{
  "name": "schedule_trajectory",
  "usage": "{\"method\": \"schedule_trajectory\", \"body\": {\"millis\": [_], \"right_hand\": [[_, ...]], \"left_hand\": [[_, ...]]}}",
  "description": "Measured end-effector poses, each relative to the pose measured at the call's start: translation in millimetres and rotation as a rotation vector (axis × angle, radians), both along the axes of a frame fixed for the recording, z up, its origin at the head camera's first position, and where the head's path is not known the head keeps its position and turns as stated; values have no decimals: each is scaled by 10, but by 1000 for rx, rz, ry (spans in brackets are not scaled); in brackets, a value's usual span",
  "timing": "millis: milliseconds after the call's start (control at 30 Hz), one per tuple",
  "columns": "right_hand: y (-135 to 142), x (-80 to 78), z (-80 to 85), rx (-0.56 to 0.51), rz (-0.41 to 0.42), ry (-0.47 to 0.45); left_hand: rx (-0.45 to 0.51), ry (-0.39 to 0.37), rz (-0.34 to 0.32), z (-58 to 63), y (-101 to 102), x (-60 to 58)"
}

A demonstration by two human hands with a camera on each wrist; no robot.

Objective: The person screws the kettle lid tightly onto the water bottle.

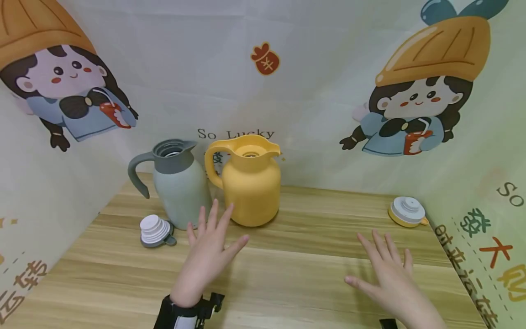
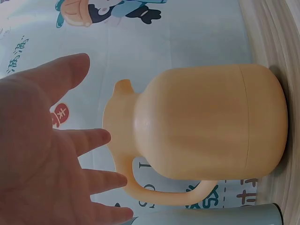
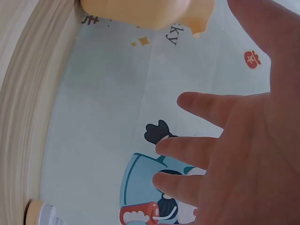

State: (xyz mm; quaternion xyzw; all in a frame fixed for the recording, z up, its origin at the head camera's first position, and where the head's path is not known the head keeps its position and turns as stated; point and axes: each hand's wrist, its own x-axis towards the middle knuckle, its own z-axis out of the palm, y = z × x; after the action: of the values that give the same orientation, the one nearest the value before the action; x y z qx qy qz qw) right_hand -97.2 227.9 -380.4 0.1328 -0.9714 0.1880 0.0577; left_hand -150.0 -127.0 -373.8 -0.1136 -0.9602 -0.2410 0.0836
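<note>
My left hand point(image 1: 208, 256) is held over the table with fingers spread and nothing in it. Just beyond it stand a yellow thermos jug point(image 1: 252, 192) and a grey-green thermos jug point(image 1: 182, 192), both upright and lidless, handles toward the left. In the left wrist view the yellow jug point(image 2: 201, 122) fills the space past my fingers. My right hand point(image 1: 388, 274), also spread and holding nothing, hovers over the right part of the table. Nearest to it is a white stopper lid with a yellow base point(image 1: 407, 211). A white stepped stopper lid with a grey base point(image 1: 155, 230) lies left of my left hand.
The wood-grain table point(image 1: 287, 283) carries both jugs and both lids. A printed cloth backdrop point(image 1: 312, 114) with cartoon figures rises behind the table and along both sides. A black strap point(image 1: 185, 313) with a device sits on my left wrist.
</note>
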Motion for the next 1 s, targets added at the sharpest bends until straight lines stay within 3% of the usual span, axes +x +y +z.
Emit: {"method": "schedule_trajectory", "body": {"millis": [267, 600, 800, 1000], "right_hand": [[8, -2, -4, -3, 8, 10], [-16, 13, -15, -24, 10, -5], [-12, 14, 13, -34, 20, 5], [-22, 9, 24, -45, 35, 13]], "left_hand": [[23, 42, 3, 12, 2, -28], [157, 152, -1, 72, -55, -83], [249, 213, -53, 189, -76, -271], [317, 241, -71, 337, -114, -544]]}}
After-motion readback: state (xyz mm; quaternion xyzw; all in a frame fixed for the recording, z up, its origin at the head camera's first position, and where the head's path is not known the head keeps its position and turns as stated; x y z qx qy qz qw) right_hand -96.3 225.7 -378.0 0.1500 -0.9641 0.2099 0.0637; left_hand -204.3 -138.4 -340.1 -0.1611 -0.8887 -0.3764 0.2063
